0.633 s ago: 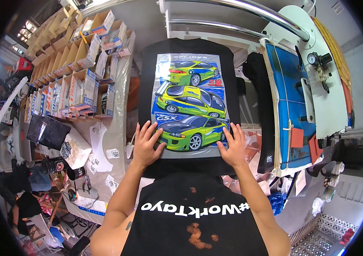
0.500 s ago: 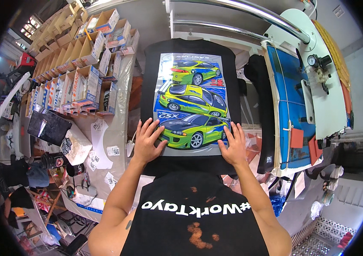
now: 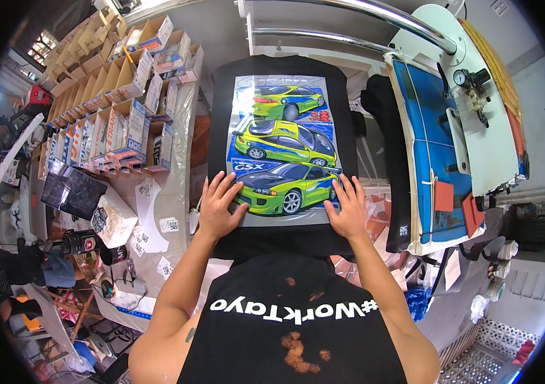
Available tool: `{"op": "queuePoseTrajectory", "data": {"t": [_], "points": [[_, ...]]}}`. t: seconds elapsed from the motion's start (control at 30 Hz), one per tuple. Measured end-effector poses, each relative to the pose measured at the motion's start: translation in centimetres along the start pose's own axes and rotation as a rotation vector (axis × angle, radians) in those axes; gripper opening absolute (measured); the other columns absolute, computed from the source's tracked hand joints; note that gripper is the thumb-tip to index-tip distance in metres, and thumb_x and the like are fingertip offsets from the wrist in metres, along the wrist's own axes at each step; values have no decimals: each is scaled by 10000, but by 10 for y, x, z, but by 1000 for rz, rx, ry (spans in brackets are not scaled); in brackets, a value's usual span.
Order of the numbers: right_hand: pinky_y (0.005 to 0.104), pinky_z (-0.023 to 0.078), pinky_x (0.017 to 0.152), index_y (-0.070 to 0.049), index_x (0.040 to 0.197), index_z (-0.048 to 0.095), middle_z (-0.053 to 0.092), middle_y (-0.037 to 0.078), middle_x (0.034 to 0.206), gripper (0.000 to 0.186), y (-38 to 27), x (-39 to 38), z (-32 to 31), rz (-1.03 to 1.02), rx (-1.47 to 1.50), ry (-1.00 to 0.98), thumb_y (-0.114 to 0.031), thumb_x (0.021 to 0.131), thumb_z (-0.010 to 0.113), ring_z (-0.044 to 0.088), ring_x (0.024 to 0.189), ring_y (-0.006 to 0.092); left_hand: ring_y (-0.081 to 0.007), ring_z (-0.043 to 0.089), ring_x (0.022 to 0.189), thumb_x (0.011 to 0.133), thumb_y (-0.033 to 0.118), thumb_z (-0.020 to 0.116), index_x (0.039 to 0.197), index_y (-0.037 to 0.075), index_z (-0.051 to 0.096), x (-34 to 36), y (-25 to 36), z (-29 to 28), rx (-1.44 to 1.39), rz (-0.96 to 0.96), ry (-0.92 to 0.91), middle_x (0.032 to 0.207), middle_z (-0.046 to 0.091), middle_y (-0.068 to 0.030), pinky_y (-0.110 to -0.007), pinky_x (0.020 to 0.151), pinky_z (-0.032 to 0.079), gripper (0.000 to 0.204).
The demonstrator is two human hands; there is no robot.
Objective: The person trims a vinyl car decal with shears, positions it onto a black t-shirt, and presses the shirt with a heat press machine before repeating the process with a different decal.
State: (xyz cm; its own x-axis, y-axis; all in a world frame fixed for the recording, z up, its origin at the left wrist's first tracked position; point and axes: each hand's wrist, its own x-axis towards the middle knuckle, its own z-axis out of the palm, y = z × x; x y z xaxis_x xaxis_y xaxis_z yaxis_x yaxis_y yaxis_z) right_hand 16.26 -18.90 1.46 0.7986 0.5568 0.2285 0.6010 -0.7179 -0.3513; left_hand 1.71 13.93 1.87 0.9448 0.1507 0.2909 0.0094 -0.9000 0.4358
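Black fabric shirt (image 3: 271, 235) with a large rectangular print (image 3: 283, 148) of three yellow-green and blue cars lies spread flat under and between the two bare hands, its upper part reaching well beyond the fingertips. The left hand (image 3: 220, 206) rests palm down on the print's lower left edge, fingers spread and grasping nothing. The right hand (image 3: 348, 210) lies likewise at the lower right edge, splayed and relaxed, its thumb touching the print; how hard either hand presses, I cannot tell. Just below the hands is the wearer's black sleeveless top (image 3: 292, 275), with white lettering and rusty-brown blotches. Near the right hand, to its right, hangs a long black cloth (image 3: 393, 160); past that stands a blue rectangular panel (image 3: 436, 137) in a pale frame, tied with string. Left of the left hand, white paper cutouts (image 3: 149, 214) with black marks lie on a table. Farther off, up and left of that hand, sit rows of open cardboard boxes (image 3: 96, 89). Far beyond the right hand are a round pressure gauge (image 3: 460, 78) and a thick chrome bar (image 3: 375, 14).
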Motion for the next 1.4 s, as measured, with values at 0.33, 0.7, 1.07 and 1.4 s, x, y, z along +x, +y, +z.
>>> {"op": "queuePoseTrajectory", "data": {"t": [0.33, 0.7, 1.07, 1.4], "points": [[503, 316, 1139, -127, 1354, 595, 473, 93, 1487, 541, -1, 0, 0, 10, -9, -10, -371, 876, 658, 342, 1410, 386, -340, 404, 1400, 792, 277, 762, 1259, 109, 651, 0, 5, -5, -1, -29, -14, 1444, 530, -100, -567, 1121, 303, 508], [494, 344, 1124, -133, 1351, 594, 473, 79, 1485, 543, -4, 2, -3, 16, -7, -1, -375, 870, 662, 344, 1411, 373, -345, 413, 1382, 784, 282, 770, 1251, 116, 657, 3, 9, -5, -3, -26, 3, 1438, 532, -98, -577, 1106, 315, 509], [517, 341, 1111, -138, 1362, 579, 459, 66, 1499, 553, 0, -1, 0, 36, -2, -6, -386, 874, 653, 330, 1423, 360, -339, 414, 1383, 779, 267, 772, 1249, 116, 662, 2, 6, -3, -2, -22, -5, 1427, 544, -107, -553, 1125, 299, 505], [509, 356, 1108, -130, 1350, 589, 467, 67, 1491, 546, 0, 0, 0, 26, 3, 10, -374, 867, 662, 343, 1411, 362, -339, 405, 1390, 776, 265, 772, 1250, 117, 664, 3, 8, -3, -22, -36, -14, 1430, 545, -103, -556, 1130, 289, 509]]}}
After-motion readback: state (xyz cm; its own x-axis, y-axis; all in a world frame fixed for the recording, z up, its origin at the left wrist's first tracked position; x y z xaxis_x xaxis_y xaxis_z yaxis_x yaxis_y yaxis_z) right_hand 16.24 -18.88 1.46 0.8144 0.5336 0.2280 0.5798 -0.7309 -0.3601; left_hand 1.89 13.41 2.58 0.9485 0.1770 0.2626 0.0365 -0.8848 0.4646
